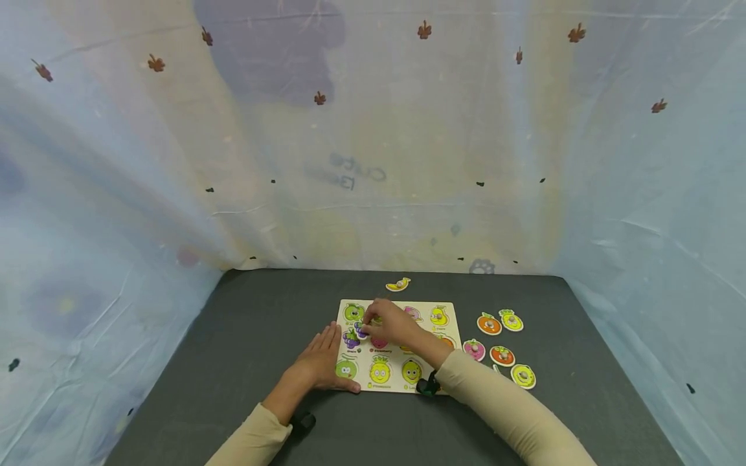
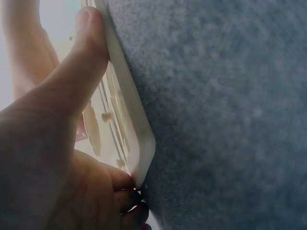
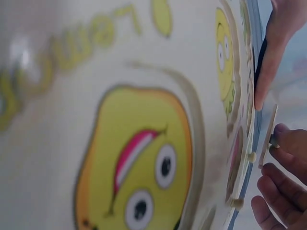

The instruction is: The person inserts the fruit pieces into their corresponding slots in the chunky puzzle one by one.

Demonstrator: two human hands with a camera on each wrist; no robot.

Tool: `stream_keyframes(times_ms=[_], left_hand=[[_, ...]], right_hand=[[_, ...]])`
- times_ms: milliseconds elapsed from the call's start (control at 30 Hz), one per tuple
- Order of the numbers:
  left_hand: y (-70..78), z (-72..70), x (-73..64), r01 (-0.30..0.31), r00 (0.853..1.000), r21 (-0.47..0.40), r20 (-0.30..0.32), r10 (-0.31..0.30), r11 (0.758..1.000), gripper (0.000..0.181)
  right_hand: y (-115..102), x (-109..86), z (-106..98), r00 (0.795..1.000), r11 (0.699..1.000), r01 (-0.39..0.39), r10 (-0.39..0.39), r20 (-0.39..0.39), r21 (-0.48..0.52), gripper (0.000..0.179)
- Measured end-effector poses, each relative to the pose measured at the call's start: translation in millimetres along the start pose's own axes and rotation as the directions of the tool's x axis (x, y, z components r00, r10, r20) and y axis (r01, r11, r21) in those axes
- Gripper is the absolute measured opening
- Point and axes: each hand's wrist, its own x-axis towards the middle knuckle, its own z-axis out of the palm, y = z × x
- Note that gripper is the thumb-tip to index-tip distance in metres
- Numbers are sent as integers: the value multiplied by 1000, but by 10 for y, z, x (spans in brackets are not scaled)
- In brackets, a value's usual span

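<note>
My right hand (image 1: pixel 397 325) pinches the small knob of a grape puzzle piece (image 1: pixel 361 331) just above the board. In the right wrist view that piece (image 3: pixel 267 136) appears edge-on, apart from the board's surface. Beside it on the board is the printed grape picture (image 1: pixel 351 339). The fruit puzzle board (image 1: pixel 367 387) is cream-coloured and lies flat, with rows of smiling fruit. My left hand (image 1: pixel 319 360) rests at the board's left side with straight fingers, its thumb along the near edge. The right forearm covers part of the board.
Loose knobbed pieces lie right of the board, among them an orange one (image 1: pixel 489 324), a pink one (image 1: pixel 474 350) and a yellow-green one (image 1: pixel 523 376). A banana piece (image 1: pixel 398 285) lies beyond the board. Patterned curtains (image 1: pixel 373 142) surround the dark table (image 1: pixel 233 362).
</note>
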Motion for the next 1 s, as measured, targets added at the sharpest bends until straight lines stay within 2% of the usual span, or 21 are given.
stream_keyframes(times_ms=[333, 600, 767, 1000], left_hand=[[-66, 77, 52, -44, 999, -15, -15, 43, 999, 149], [-44, 39, 34, -29, 1000, -26, -2, 29, 999, 146], [-121, 149, 118, -27, 1000, 7, -7, 27, 1000, 147], [-203, 230, 191, -39, 998, -15, -39, 39, 999, 148]], right_hand=[[-40, 30, 157, 1000, 997, -8, 10, 27, -74, 13], [-110, 55, 209, 999, 988, 24, -18, 40, -151, 11], [-145, 69, 222, 999, 982, 19, -9, 52, -187, 11], [-192, 83, 212, 998, 978, 18, -5, 63, -209, 12]])
